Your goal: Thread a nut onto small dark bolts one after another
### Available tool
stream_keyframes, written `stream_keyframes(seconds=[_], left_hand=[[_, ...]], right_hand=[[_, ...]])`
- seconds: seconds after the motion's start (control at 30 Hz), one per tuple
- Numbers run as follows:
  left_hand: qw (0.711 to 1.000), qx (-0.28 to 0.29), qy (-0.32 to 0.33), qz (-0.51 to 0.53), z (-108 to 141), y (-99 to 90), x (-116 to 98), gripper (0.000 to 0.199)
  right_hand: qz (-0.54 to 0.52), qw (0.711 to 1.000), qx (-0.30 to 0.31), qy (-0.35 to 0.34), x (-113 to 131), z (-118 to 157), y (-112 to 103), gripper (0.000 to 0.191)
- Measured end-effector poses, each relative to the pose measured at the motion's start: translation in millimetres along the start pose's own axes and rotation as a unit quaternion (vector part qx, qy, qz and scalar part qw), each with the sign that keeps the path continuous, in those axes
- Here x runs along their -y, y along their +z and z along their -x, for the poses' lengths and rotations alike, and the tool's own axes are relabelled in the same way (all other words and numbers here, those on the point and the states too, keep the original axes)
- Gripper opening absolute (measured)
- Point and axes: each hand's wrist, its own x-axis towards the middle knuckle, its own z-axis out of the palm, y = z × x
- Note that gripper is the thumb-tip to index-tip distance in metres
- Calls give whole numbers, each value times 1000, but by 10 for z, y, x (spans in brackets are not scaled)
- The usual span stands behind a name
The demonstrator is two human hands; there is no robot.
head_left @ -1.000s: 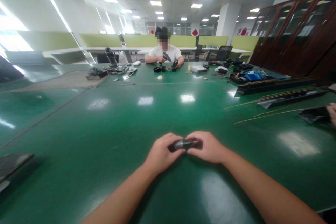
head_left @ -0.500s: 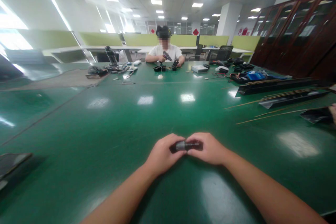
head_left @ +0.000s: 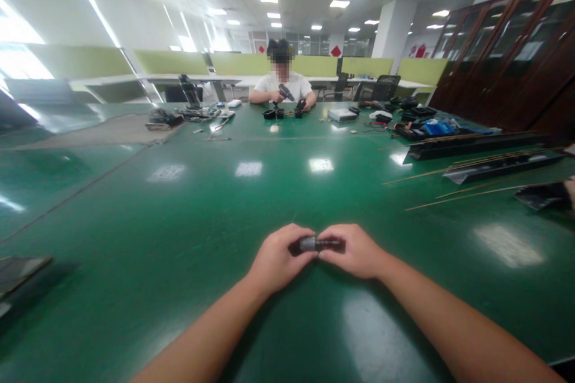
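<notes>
Close to me, low over the green tabletop, I have a short dark cylindrical object with a grey band (head_left: 309, 244) lying sideways between both hands. My left hand (head_left: 276, 256) is closed around its thicker end, thumb along the near side. The fingers of my right hand (head_left: 359, 251) are curled around the thinner dark end. Thumbs and fingertips of the two hands nearly meet at the middle. Both ends are partly hidden by my fingers, and I cannot make out exactly what kind of object it is.
Across the green table (head_left: 215, 209) sits a person (head_left: 281, 87) with a power drill (head_left: 286, 93) and black parts. Black channels (head_left: 476, 146) and thin rods (head_left: 449, 198) lie to the right. Tools (head_left: 197, 108) are spread at the far left; a flat dark item (head_left: 22, 272) is at the near left.
The view has shifted very slightly. Both my hands keep the same grip on the dark cylindrical object, with no clear movement of it.
</notes>
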Motion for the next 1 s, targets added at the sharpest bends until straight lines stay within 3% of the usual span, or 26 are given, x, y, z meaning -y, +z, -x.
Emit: stream_keyframes(seconds=[0.4, 0.7, 1.0], left_hand=[[1000, -14, 11, -15, -7, 3, -3, 22], [999, -31, -31, -25, 5, 21, -2, 23], [999, -28, -14, -12, 2, 7, -10, 21]], right_hand=[[-31, 999, 1, 14, 31, -7, -2, 19], [-30, 999, 17, 15, 61, -3, -4, 23], [-22, 999, 19, 28, 65, -8, -20, 19]])
